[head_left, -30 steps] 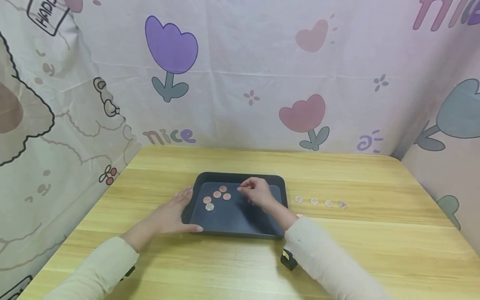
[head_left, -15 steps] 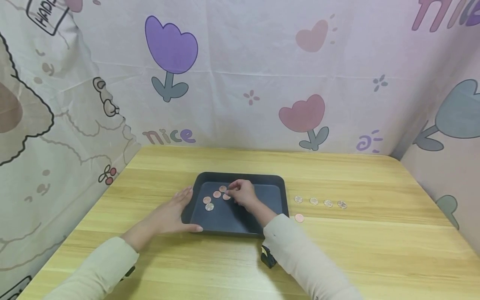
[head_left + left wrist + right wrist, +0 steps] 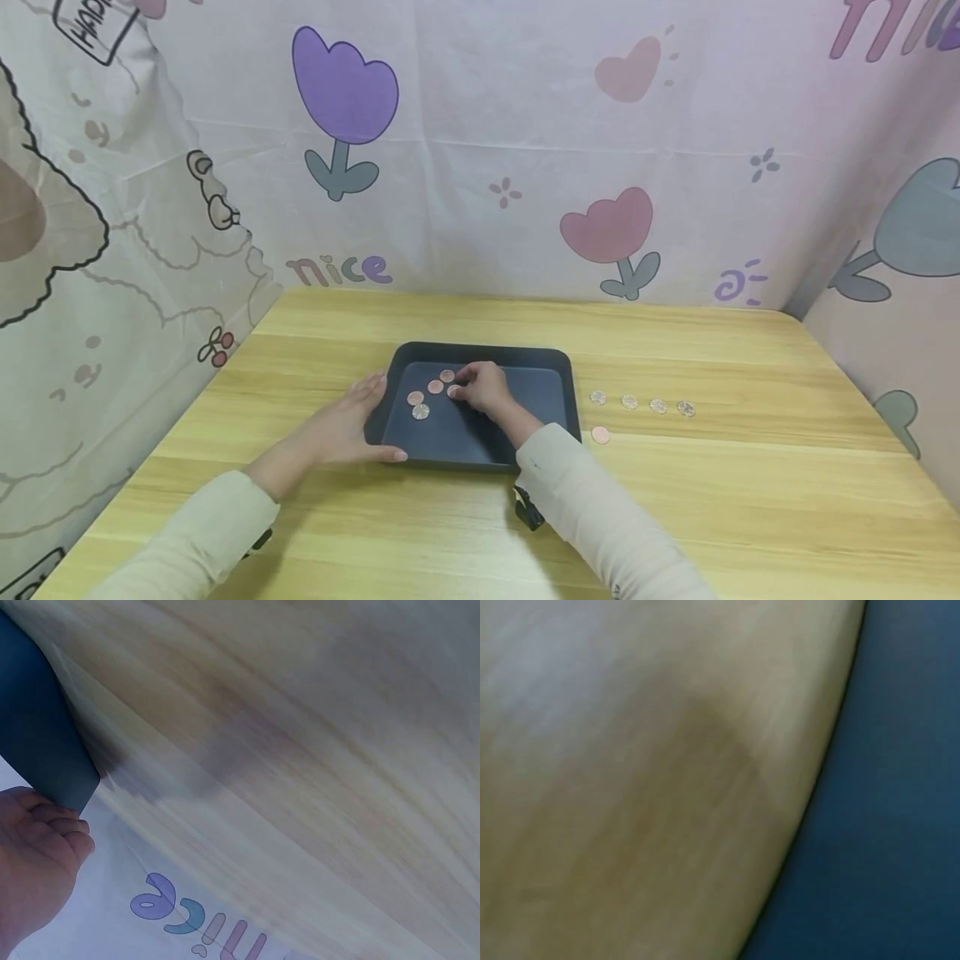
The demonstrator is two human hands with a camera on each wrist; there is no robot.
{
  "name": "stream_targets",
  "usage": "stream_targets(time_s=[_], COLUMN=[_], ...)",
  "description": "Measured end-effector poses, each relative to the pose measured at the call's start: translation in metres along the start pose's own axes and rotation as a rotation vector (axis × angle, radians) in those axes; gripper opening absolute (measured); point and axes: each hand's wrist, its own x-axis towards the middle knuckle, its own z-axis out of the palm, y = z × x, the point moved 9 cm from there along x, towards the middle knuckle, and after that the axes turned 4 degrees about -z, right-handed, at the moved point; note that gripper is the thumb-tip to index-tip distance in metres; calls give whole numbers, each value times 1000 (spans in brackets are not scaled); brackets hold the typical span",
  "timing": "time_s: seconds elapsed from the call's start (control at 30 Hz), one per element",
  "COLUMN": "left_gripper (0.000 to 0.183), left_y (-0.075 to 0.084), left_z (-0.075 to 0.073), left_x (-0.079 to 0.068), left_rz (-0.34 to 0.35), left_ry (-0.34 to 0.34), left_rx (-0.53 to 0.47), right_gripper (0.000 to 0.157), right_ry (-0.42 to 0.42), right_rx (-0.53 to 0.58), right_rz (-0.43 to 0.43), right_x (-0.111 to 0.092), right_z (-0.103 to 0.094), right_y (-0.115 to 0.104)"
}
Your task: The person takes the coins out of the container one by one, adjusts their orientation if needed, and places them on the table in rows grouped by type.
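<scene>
A dark rectangular tray (image 3: 472, 462) lies on the wooden table with several coins in it. My left hand (image 3: 341, 429) rests along the tray's left side, fingers extended on the outer wall and thumb at the near edge. The left wrist view shows its fingertips against the tray's dark wall (image 3: 45, 727). Inside the tray, the fingertips of my right hand (image 3: 486, 392) are at a copper-coloured coin (image 3: 452, 391). Whether they pinch it is hidden. To its left lie more copper coins (image 3: 435, 387) and one silvery coin (image 3: 421, 412).
Right of the tray, several silvery coins (image 3: 628, 402) form a row on the table (image 3: 750, 500). A single copper coin (image 3: 601, 435) lies in front of that row. A printed cloth (image 3: 465, 167) hangs behind the table and at both sides.
My right hand has moved left and slightly down inside the tray to the copper coin, and has nearly stopped there. The left hand and the tray have stayed in place.
</scene>
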Motion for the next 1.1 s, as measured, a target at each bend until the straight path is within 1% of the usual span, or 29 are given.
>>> stream_targets(time_s=[0.07, 0.17, 0.37, 0.47, 0.57, 0.73, 0.83, 0.97, 1.03, 1.1], left_gripper=[116, 116, 116, 116, 116, 116, 116, 116, 116, 116], left_y=[0, 1, 3, 2, 2, 2, 3, 4, 4, 3], left_z=[0, 0, -1, -1, -1, -2, -2, -3, -3, -3], left_x=[0, 1, 1, 1, 1, 1, 1, 0, 0, 0], left_rz=[-4, -5, 0, -1, -3, 2, 5, 9, 7, 5], left_ry=[-2, -2, -5, -8, -10, -2, 0, -1, -2, -1], left_rx=[-1, -3, -11, -10, -13, -15, -11, -16, -17, -15], right_gripper=[19, 17, 13, 14, 16, 18, 17, 14, 13, 13], right_ry=[10, 9, -17, -11, 12, 43, 32, -3, -17, -29], right_rx=[-42, -76, -150, -163, -151, -63, 46, 228, 291, 323], right_rz=[-9, -19, -35, -24, -16, 17, 73, 138, 150, 157], right_x=[0, -1, -2, -3, -5, -10, -14, -19, -21, -23], right_z=[-1, -1, -1, -1, -3, -8, -11, -14, -16, -18], right_y=[-2, -5, -8, -7, -5, 0, 6, 11, 12, 12])
